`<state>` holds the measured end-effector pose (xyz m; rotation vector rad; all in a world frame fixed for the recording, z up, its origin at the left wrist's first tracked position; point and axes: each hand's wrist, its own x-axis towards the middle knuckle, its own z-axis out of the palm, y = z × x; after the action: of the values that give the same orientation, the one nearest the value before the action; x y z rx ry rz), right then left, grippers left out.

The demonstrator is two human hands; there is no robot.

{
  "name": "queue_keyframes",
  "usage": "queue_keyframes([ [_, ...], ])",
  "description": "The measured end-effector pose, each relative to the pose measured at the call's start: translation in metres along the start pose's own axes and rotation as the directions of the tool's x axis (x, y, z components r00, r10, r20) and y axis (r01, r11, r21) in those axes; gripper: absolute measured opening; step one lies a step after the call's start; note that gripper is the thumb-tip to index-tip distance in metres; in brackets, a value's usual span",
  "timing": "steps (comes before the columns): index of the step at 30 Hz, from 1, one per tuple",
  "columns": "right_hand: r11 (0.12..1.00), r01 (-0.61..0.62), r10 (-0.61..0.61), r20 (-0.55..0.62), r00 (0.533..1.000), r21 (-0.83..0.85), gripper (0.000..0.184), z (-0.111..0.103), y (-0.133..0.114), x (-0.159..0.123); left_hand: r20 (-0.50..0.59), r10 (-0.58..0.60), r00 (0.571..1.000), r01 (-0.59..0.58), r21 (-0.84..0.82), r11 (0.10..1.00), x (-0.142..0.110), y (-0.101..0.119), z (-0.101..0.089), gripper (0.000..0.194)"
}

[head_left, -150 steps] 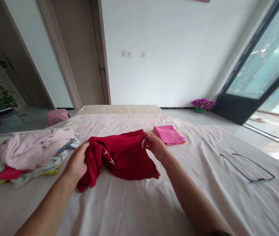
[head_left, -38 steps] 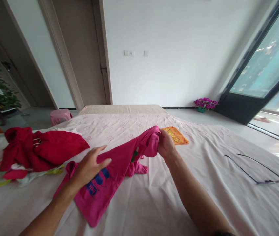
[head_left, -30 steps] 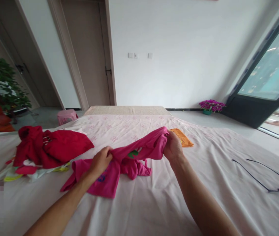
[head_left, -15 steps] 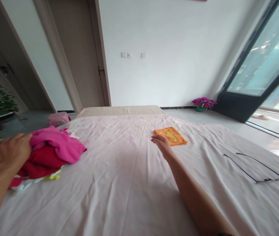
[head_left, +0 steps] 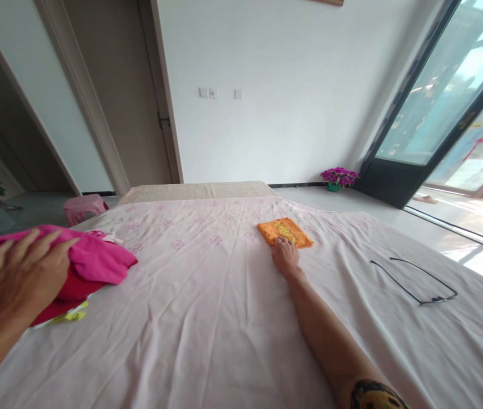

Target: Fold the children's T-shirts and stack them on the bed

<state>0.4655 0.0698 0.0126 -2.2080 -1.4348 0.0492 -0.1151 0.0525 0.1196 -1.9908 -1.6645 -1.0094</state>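
Note:
At the left, my left hand (head_left: 28, 270) lies on top of a heap of clothes (head_left: 100, 258) in bright pink and dark red, its fingers stretched over the fabric. A yellow bit of cloth (head_left: 73, 313) pokes out from under the heap. Farther right, a small orange folded garment (head_left: 288, 228) with yellow lettering rests flat on the bed sheet. At its near edge, my right hand (head_left: 286, 257) has its fingers bent and close together on the fabric. The fingertips' undersides are hidden.
A pale patterned sheet (head_left: 224, 318) with wrinkles covers the surface. Dark-framed eyeglasses (head_left: 415, 284) lie on it at the right. Beyond its edges stand a pink plastic stool (head_left: 83, 209) and a pot of purple flowers (head_left: 339, 177), with a glass door at the right.
My right hand has moved from beside the orange garment onto its near edge. My left hand has opened out over the clothes heap. The view has turned slightly right.

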Motion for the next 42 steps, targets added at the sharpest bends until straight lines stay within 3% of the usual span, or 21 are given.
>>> queue_keyframes([
  [1, 0.999, -0.008, 0.008, -0.001, 1.0, 0.032, 0.023, -0.002, 0.001, 0.003, -0.046, 0.08, 0.996, -0.079, 0.026, 0.997, -0.001, 0.0, 0.02, 0.032],
  [4, 0.996, -0.034, 0.037, -0.034, 0.999, 0.085, 0.012, -0.015, -0.001, 0.014, 0.025, 0.246, 0.969, -0.245, -0.006, 0.969, -0.013, 0.008, 0.064, 0.032],
  [6, 0.971, -0.048, 0.068, -0.078, 0.995, 0.235, 0.009, -0.028, -0.008, 0.019, 0.108, 0.284, 0.953, -0.274, -0.099, 0.957, -0.027, 0.017, 0.08, 0.031],
  [8, 0.86, -0.047, 0.097, -0.073, 0.993, 0.509, 0.012, -0.044, -0.022, 0.019, 0.191, 0.26, 0.947, -0.226, -0.181, 0.957, -0.04, 0.026, 0.094, 0.032],
  [10, 0.605, -0.058, 0.084, 0.008, 0.996, 0.794, 0.018, -0.058, -0.043, 0.015, 0.278, 0.214, 0.936, -0.153, -0.227, 0.962, -0.052, 0.03, 0.109, 0.036],
  [12, 0.261, -0.114, 0.037, 0.108, 0.993, 0.959, 0.019, -0.069, -0.066, 0.006, 0.347, 0.181, 0.92, -0.101, -0.235, 0.967, -0.061, 0.028, 0.124, 0.039],
  [14, -0.022, -0.191, 0.021, 0.191, 0.981, 0.981, 0.015, -0.072, -0.085, -0.006, 0.386, 0.164, 0.908, -0.082, -0.22, 0.972, -0.068, 0.024, 0.135, 0.041],
  [16, -0.162, -0.295, 0.005, 0.3, 0.954, 0.942, 0.012, -0.067, -0.097, -0.022, 0.398, 0.153, 0.905, -0.074, -0.208, 0.975, -0.073, 0.019, 0.14, 0.044],
  [18, -0.123, -0.417, -0.049, 0.414, 0.909, 0.9, 0.009, -0.056, -0.101, -0.041, 0.402, 0.148, 0.904, -0.07, -0.202, 0.977, -0.076, 0.018, 0.14, 0.045],
  [20, 0.119, -0.449, -0.062, 0.458, 0.887, 0.886, 0.013, -0.043, -0.098, -0.059, 0.407, 0.146, 0.902, -0.07, -0.196, 0.978, -0.077, 0.019, 0.137, 0.045],
  [22, 0.473, -0.286, -0.059, 0.354, 0.933, 0.833, 0.022, -0.035, -0.093, -0.076, 0.409, 0.14, 0.902, -0.069, -0.183, 0.981, -0.077, 0.022, 0.135, 0.045],
  [24, 0.73, 0.046, -0.241, 0.193, 0.951, 0.682, 0.03, -0.033, -0.09, -0.09, 0.409, 0.134, 0.903, -0.067, -0.173, 0.983, -0.076, 0.024, 0.135, 0.044],
  [25, 0.765, 0.232, -0.395, 0.154, 0.906, 0.601, 0.033, -0.034, -0.091, -0.096, 0.407, 0.13, 0.904, -0.065, -0.171, 0.983, -0.076, 0.025, 0.135, 0.044],
  [27, 0.698, 0.527, -0.668, 0.178, 0.722, 0.485, 0.04, -0.037, -0.098, -0.107, 0.401, 0.124, 0.908, -0.058, -0.173, 0.983, -0.076, 0.026, 0.136, 0.043],
  [29, 0.602, 0.685, -0.796, 0.234, 0.559, 0.41, 0.046, -0.037, -0.108, -0.115, 0.394, 0.119, 0.912, -0.053, -0.175, 0.983, -0.077, 0.026, 0.136, 0.042],
  [32, 0.56, 0.776, -0.824, 0.295, 0.485, 0.289, 0.034, -0.03, -0.122, -0.123, 0.387, 0.118, 0.914, -0.051, -0.178, 0.983, -0.077, 0.025, 0.135, 0.041],
  [35, 0.611, 0.741, -0.789, 0.288, 0.543, 0.276, 0.019, -0.017, -0.131, -0.12, 0.387, 0.121, 0.914, -0.052, -0.185, 0.981, -0.077, 0.026, 0.133, 0.041],
  [37, 0.692, 0.597, -0.71, 0.231, 0.665, 0.406, 0.017, -0.01, -0.132, -0.111, 0.386, 0.121, 0.915, -0.05, -0.19, 0.981, -0.076, 0.027, 0.131, 0.041],
  [39, 0.706, 0.296, -0.521, 0.188, 0.833, 0.643, 0.014, -0.008, -0.13, -0.095, 0.381, 0.121, 0.917, -0.046, -0.198, 0.979, -0.077, 0.027, 0.13, 0.041],
  [40, 0.643, 0.11, -0.386, 0.197, 0.901, 0.758, 0.014, -0.009, -0.126, -0.084, 0.379, 0.12, 0.917, -0.045, -0.202, 0.978, -0.077, 0.026, 0.13, 0.041],
  [42, 0.412, -0.184, -0.114, 0.251, 0.961, 0.892, 0.019, -0.012, -0.114, -0.061, 0.378, 0.119, 0.918, -0.043, -0.204, 0.978, -0.078, 0.026, 0.13, 0.041],
])
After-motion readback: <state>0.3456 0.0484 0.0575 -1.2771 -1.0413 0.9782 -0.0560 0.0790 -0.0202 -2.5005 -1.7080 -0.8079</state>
